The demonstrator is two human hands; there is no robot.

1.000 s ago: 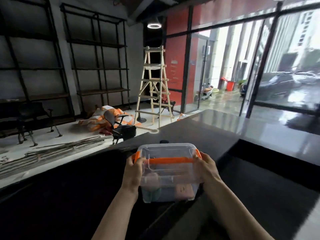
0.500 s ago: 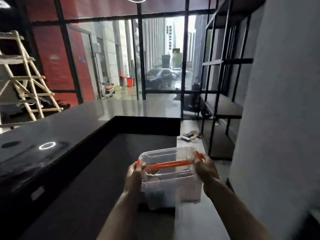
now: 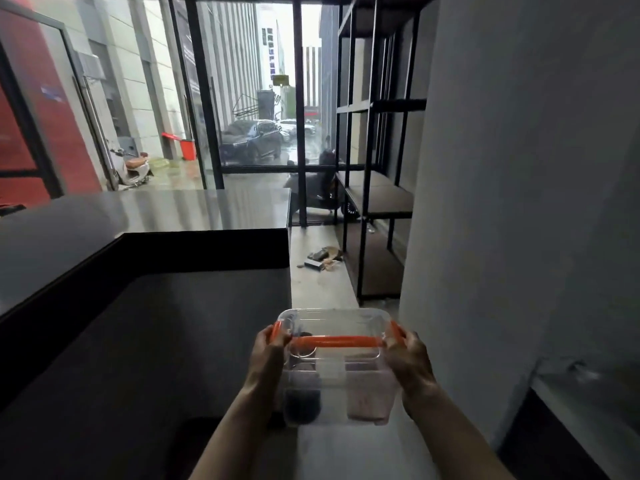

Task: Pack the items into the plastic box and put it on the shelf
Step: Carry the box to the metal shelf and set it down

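I carry a clear plastic box point(image 3: 337, 386) with an orange handle and orange side clips, lid on, in front of me above the floor. My left hand point(image 3: 266, 358) grips its left side at the clip. My right hand point(image 3: 408, 362) grips its right side. Through the walls I see a dark round item at the bottom left and a pinkish item at the bottom right; details are blurred. A black metal shelf point(image 3: 377, 199) with brown boards stands ahead on the right.
A dark L-shaped counter point(image 3: 145, 306) fills the left. A grey wall or pillar point(image 3: 519, 202) rises close on the right. Loose debris point(image 3: 323, 258) lies on the floor passage ahead. Glass walls show a street with a scooter and cars.
The view has swung right, away from the ladder and counter top, toward the passage and shelf. The box stays held in both hands and has left the counter.
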